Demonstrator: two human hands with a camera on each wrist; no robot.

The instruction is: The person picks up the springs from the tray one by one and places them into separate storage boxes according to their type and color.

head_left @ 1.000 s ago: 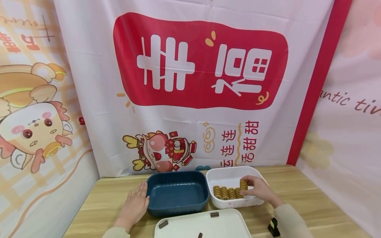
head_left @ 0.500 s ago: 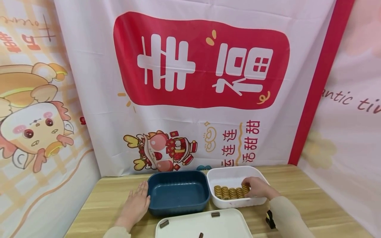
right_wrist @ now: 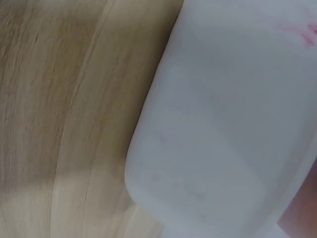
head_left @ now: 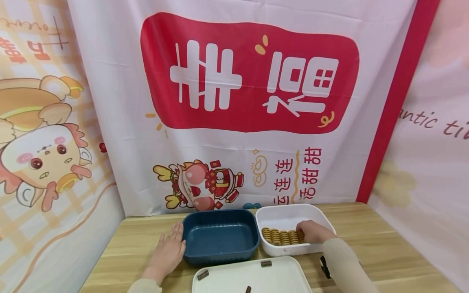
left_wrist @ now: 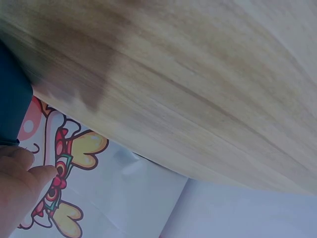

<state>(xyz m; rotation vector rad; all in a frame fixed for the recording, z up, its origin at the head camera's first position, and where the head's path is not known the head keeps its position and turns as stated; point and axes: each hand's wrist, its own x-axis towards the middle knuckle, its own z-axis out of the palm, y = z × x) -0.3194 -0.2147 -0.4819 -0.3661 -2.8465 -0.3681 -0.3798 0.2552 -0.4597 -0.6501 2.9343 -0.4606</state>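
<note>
My left hand (head_left: 165,252) lies with straight fingers against the left wall of a dark blue plastic bin (head_left: 220,259). In the left wrist view part of that hand (left_wrist: 20,191) shows beside the blue bin (left_wrist: 12,94). My right hand (head_left: 314,232) reaches into a white plastic bin (head_left: 282,250), holding the right-end stack of round golden sandwich cookies; its fingertips are hidden. Several more cookie stacks (head_left: 283,237) stand in a row to its left. The right wrist view shows mostly the white bin's outer wall (right_wrist: 213,109), with a blurred bit of hand (right_wrist: 302,208).
A cream tray (head_left: 253,280) lies in front of the bins, bearing small dark brown ridged pieces (head_left: 266,264). A black object (head_left: 325,267) is at the right sleeve. Wooden tabletop (head_left: 124,244) extends around; a printed cloth (head_left: 132,171) hangs behind.
My right hand has lowered a cookie stack into the white bin, at the right end of the row. The left hand has stayed against the blue bin.
</note>
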